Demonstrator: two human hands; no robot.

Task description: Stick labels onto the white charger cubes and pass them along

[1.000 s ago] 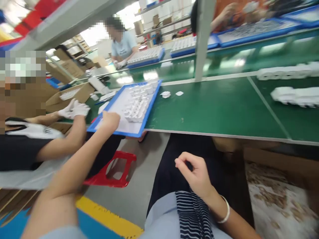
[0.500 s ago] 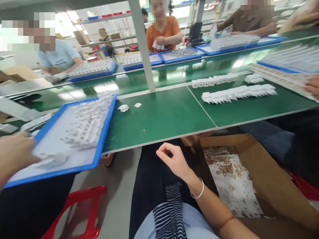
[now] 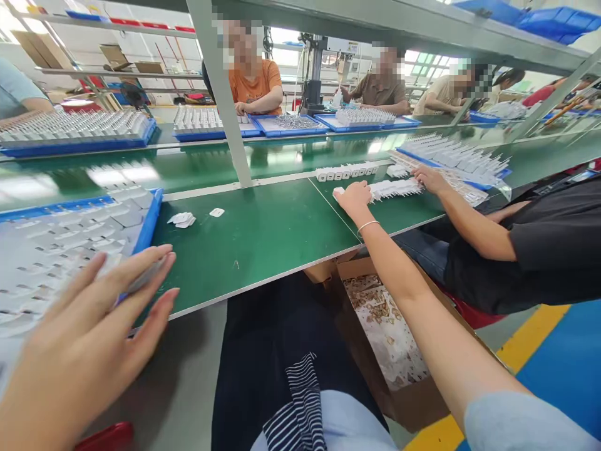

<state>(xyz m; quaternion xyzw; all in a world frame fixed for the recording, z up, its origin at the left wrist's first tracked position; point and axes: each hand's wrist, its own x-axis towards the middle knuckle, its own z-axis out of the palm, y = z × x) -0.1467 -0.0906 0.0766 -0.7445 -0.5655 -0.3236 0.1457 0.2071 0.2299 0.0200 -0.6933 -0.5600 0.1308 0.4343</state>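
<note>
My left hand [image 3: 107, 326] is large in the left foreground, palm turned down and fingers spread. It hovers in front of the blue tray [image 3: 153, 219], where rows of small white parts [image 3: 70, 235] lie; some are hidden behind the hand. My right arm stretches forward over the table edge. At its end, my right hand [image 3: 355, 199] has its fingers closed round the left end of a long row of white plastic parts [image 3: 394, 188]. Behind that row runs a second row of white parts [image 3: 347, 172]. A small pile of flat white pieces [image 3: 182, 219] and one single piece [image 3: 216, 212] lie between my hands.
A co-worker's hand [image 3: 429, 178] touches the row's right end. Beyond it stands a blue tray of upright white parts [image 3: 455, 156]. A cardboard box [image 3: 413, 401] with scraps sits below the table edge. A grey post [image 3: 220, 94] rises from the green table [image 3: 272, 219]. Other people work opposite.
The view has swung right. My right hand has gone from above my lap to the row's left end and closed on it. My left hand now shows large, fingers spread.
</note>
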